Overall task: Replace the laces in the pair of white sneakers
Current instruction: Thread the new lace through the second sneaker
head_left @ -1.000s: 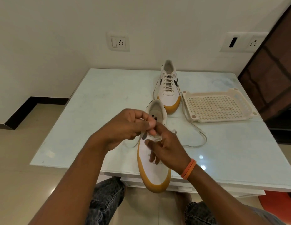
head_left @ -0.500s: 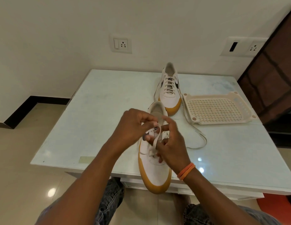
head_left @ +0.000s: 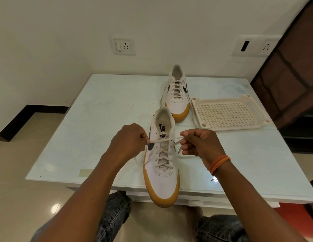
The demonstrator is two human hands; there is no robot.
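Observation:
A white sneaker with a tan sole [head_left: 162, 173] lies on the pale table [head_left: 103, 123], its toe over the near edge. It is laced up with an off-white lace [head_left: 165, 139]. My left hand [head_left: 129, 139] pinches one end of that lace at the shoe's left side. My right hand [head_left: 198, 142] pinches the other end on the right. The lace runs taut across the tongue between them. A second white sneaker [head_left: 177, 95], laced, stands farther back.
A cream perforated plastic tray [head_left: 227, 113] lies upside down at the table's right. A loose lace end [head_left: 194, 117] trails beside its left edge. Wall sockets sit behind the table, and a dark wooden door frame stands at the far right. My knees are below the table's near edge.
My hands were together over the shoe's tongue; they have moved apart, left and right, pulling the lace ends tight across the top eyelets.

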